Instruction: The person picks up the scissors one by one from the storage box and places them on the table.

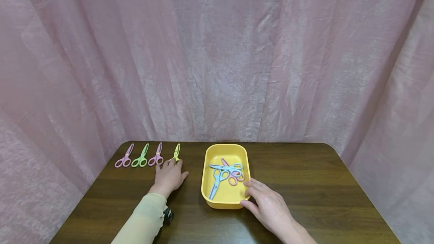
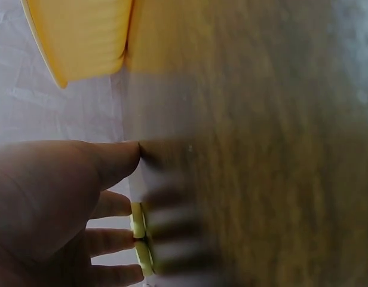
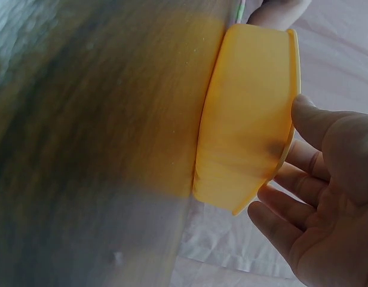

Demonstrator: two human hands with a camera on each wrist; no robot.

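Note:
In the head view, my left hand [image 1: 168, 178] lies palm down at the left of the table, its fingertips on the handles of yellow scissors [image 1: 177, 151]. The left wrist view shows those yellow handles [image 2: 138, 221] under fairly straight fingers, with the thumb held apart. My right hand [image 1: 268, 202] holds the near right corner of a yellow plastic bin [image 1: 225, 205], thumb on the front rim and fingers bent over the side rim. Inside the bin lie two blue scissors [image 1: 216, 185] [image 1: 226, 168] and pink scissors [image 1: 233, 180], partly overlapping.
Left of the yellow pair, purple scissors [image 1: 156, 159], green scissors [image 1: 140, 158] and another purple pair of scissors [image 1: 124, 159] stand in a row, blades pointing away. The dark wooden table [image 1: 305, 176] ends at a pink curtain [image 1: 223, 67].

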